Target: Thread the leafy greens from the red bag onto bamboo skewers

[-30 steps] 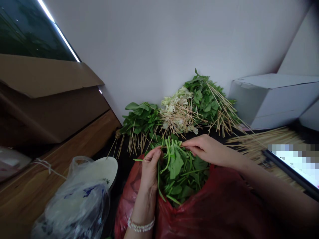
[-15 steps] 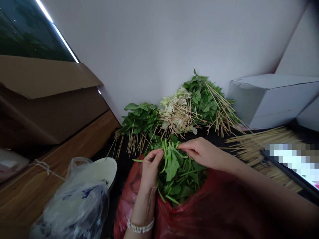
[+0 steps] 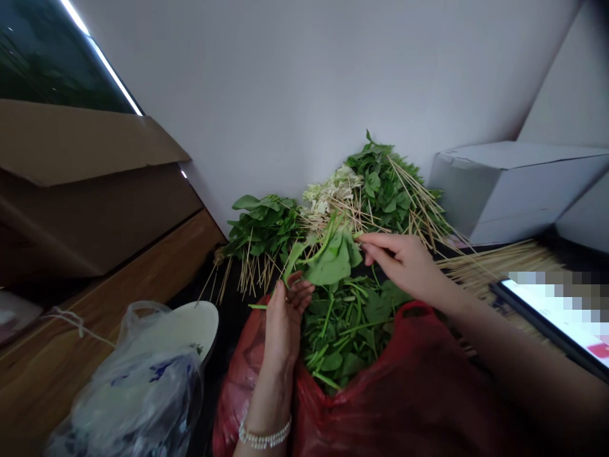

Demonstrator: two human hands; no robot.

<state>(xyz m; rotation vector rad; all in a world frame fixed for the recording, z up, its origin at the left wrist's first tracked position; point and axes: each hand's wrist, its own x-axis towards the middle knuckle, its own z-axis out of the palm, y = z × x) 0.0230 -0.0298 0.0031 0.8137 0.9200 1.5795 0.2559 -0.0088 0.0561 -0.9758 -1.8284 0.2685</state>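
A red plastic bag [image 3: 409,393] full of loose green leaves [image 3: 349,327] lies open in front of me. My right hand [image 3: 404,263] pinches a small bunch of green leaves [image 3: 328,257] and holds it up above the bag. My left hand [image 3: 285,314], with a pearl bracelet on the wrist, hovers just below that bunch at the bag's left rim, fingers loosely curled and apart, holding nothing. Behind them, piles of skewered greens [image 3: 264,231] and skewered white vegetable [image 3: 333,203] lie against the wall.
Bare bamboo skewers [image 3: 495,266] lie at the right beside a lit tablet [image 3: 556,317]. A white box [image 3: 509,190] stands at the back right. A clear plastic bag [image 3: 137,387] over a white plate [image 3: 190,324] sits at the left, next to a wooden ledge and cardboard box [image 3: 95,184].
My right hand has lifted a bunch of leaves up and away from the bag. My left hand has let go of the leaves and opened below them.
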